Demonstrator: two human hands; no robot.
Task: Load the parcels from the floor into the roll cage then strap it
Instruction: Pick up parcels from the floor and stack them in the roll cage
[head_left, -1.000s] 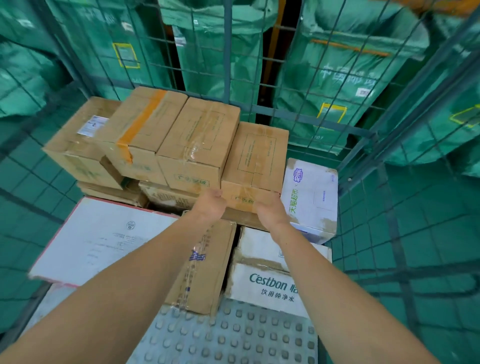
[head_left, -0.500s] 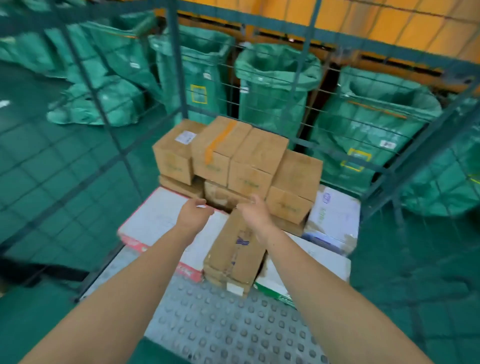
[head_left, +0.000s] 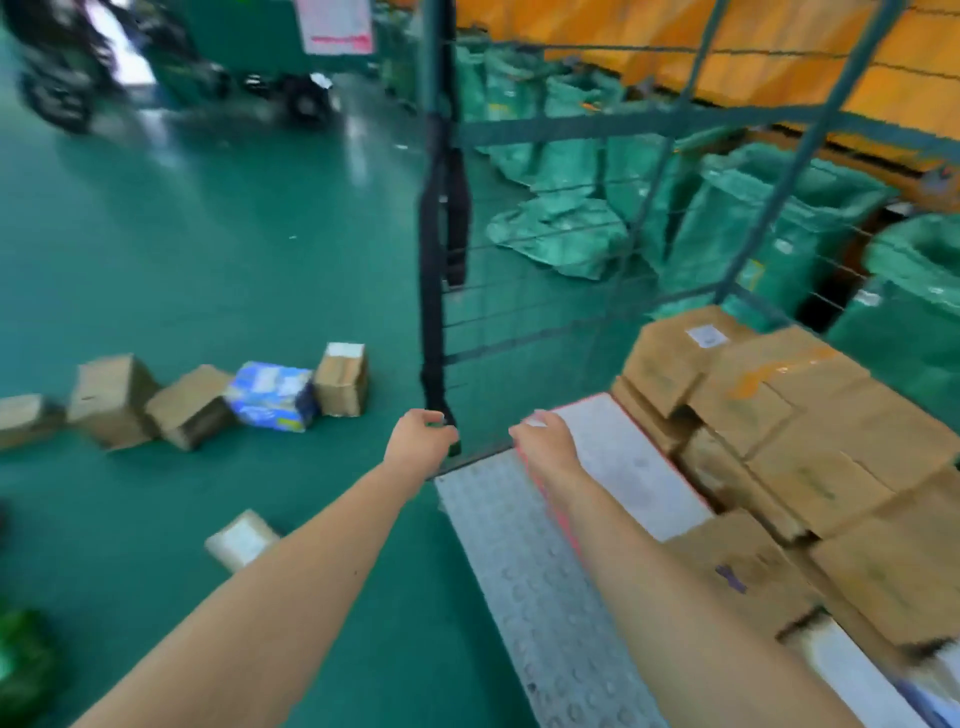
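The roll cage (head_left: 571, 127) stands at the right, with a studded metal floor (head_left: 524, 571) and several brown cardboard parcels (head_left: 810, 431) stacked inside on a flat white box (head_left: 618, 457). A black strap (head_left: 441, 249) hangs down the cage's left post. On the green floor at the left lie several parcels: brown boxes (head_left: 111, 400), a blue printed pack (head_left: 272, 397), a small box (head_left: 343, 379) and a white-topped box (head_left: 241, 538). My left hand (head_left: 421, 441) hangs loosely curled and empty beside the post's foot. My right hand (head_left: 545, 441) hovers empty over the white box's corner.
Green mail sacks (head_left: 566, 234) lie and stand beyond the cage mesh, before an orange wall. A green cart (head_left: 270, 52) and a dark vehicle stand at the far left. A green object (head_left: 21, 665) sits at the lower left edge.
My view has swung left, away from the stacked boxes toward the floor parcels. Both hands have left the brown box and drawn back to the cage's left edge, empty.
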